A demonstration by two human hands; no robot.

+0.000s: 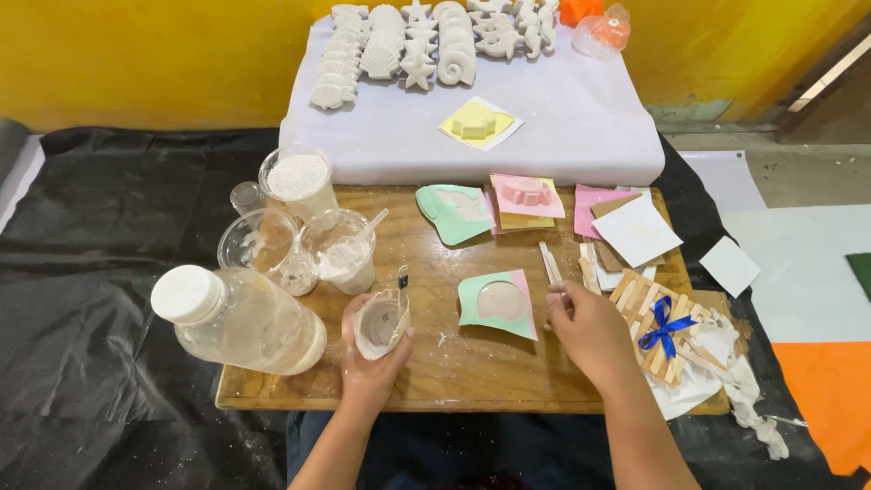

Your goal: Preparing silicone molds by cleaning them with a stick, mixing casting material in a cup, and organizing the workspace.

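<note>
The left hand [370, 356] is wrapped around a small soft cup [381, 323] smeared with white paste, squeezing its rim into a spout; the cup sits just above the wooden board [472, 372], near its front edge. The right hand [592, 331] rests palm down on the board with its fingers curled loosely; the fingertips touch the end of a thin wooden stick [550, 268], though whether they actually pinch it cannot be told.

Between the two hands lies a green mould [497, 302] with a round hollow filled with pale paste. Left of the cup, a large clear bottle [238, 318] with a white cap lies on its side at the board's corner. Behind it stand clear plastic cups [299, 186], one full of white powder, one holding wet paste and a stirrer.

To the right of the hand sits a small slatted wooden crate with a blue ribbon [662, 328]. Farther back lie more green, pink and yellow moulds [526, 195], and on the white cloth [581, 127] rows of white plaster shells and starfish [417, 41].
</note>
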